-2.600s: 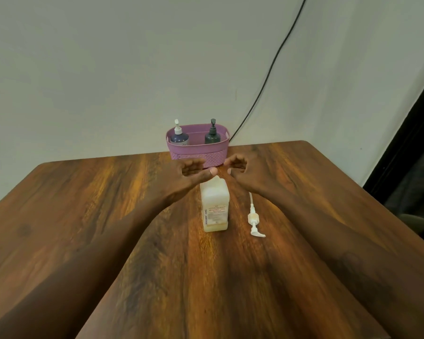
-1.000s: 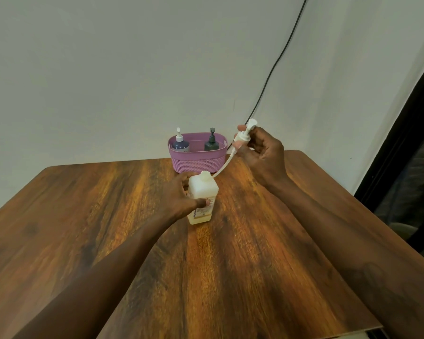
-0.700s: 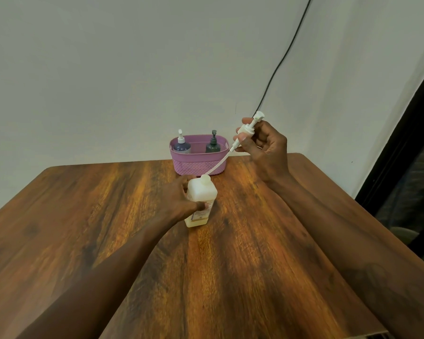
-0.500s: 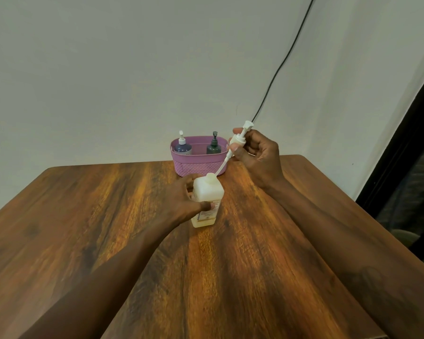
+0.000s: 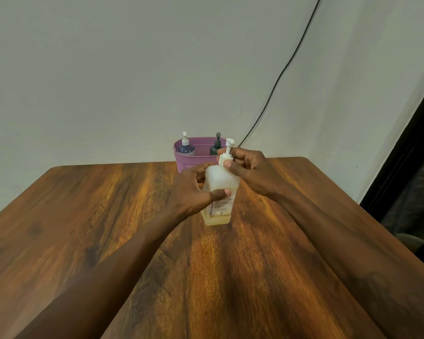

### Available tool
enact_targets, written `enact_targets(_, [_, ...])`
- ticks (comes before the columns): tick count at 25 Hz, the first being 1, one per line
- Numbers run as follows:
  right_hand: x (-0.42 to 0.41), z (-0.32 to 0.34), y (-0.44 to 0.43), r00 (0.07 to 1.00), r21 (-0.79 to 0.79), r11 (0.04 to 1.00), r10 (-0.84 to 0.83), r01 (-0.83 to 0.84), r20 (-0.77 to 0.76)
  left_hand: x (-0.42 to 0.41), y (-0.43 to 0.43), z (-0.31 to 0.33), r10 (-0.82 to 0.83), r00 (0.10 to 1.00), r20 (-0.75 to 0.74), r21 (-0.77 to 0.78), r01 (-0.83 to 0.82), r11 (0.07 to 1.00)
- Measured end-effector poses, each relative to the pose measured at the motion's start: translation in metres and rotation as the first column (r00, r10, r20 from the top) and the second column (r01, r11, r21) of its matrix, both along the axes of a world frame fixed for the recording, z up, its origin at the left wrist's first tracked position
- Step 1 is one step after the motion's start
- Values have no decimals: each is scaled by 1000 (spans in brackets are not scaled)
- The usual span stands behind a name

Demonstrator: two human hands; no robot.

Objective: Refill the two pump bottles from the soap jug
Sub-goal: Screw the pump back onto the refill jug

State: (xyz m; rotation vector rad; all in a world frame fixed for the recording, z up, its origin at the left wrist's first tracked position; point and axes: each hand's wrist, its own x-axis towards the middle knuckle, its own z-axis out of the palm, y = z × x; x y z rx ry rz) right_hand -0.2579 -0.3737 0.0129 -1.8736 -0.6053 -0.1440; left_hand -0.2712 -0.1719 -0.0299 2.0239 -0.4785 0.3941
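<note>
The translucent soap jug (image 5: 221, 182) stands mid-table with a little yellowish liquid at its bottom. My left hand (image 5: 194, 192) grips its body from the left. A white pump head (image 5: 227, 155) sits on the jug's neck, its tube down inside. My right hand (image 5: 247, 170) pinches the pump's collar. Two pump bottles stand in a pink basket (image 5: 181, 161) at the table's far edge: a dark blue one with a white pump (image 5: 186, 148) and a dark green one with a dark pump (image 5: 216, 146).
The wooden table (image 5: 108, 228) ends at a rounded corner on the far right. A black cable (image 5: 279, 74) runs down the wall behind the basket. A dark doorway (image 5: 411, 182) lies to the right.
My right hand picked the pump up from the table, fed its tube into the jug and lowered the head onto the neck. My left hand took hold of the jug.
</note>
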Motion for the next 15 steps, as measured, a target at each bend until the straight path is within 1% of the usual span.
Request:
enact_targets(2, [0, 3, -2, 999, -27, 998, -51, 52, 12, -1, 0, 3, -18, 1000, 16, 7, 18, 1000])
enact_targets(4, [2, 7, -3, 981, -50, 980, -191, 192, 26, -1, -1, 3, -15, 999, 39, 13, 14, 1000])
enact_targets(6, [4, 10, -3, 944, -67, 942, -326, 329, 61, 0, -4, 3, -10, 999, 49, 17, 9, 1000])
enact_targets(9, [4, 12, 5, 866, -194, 845, -472, 498, 165, 0, -10, 4, 18, 998, 68, 59, -22, 998])
enact_targets(10, [2, 11, 8, 854, -223, 825, -492, 520, 170, 0, -11, 5, 24, 997, 73, 72, -29, 997])
enact_targets(11, [1, 9, 10, 860, -228, 830, -486, 509, 154, 1, -12, 7, 26, 997, 74, 75, -31, 997])
enact_targets(12, [1, 6, 11, 886, -199, 864, -447, 463, 122, 2, -12, 9, 22, 997, 68, 68, -27, 997])
enact_targets(13, [1, 5, 10, 928, -132, 919, -367, 372, 64, 3, -10, 10, 10, 998, 57, 45, -13, 999])
enact_targets(14, [0, 4, 9, 968, -26, 968, -250, 249, -16, 4, -9, 12, -6, 999, 39, 13, 5, 1000])
enact_targets(15, [0, 4, 7, 988, 110, 986, -116, 127, -105, 5, -8, 14, -22, 1000, 12, -19, 23, 1000])
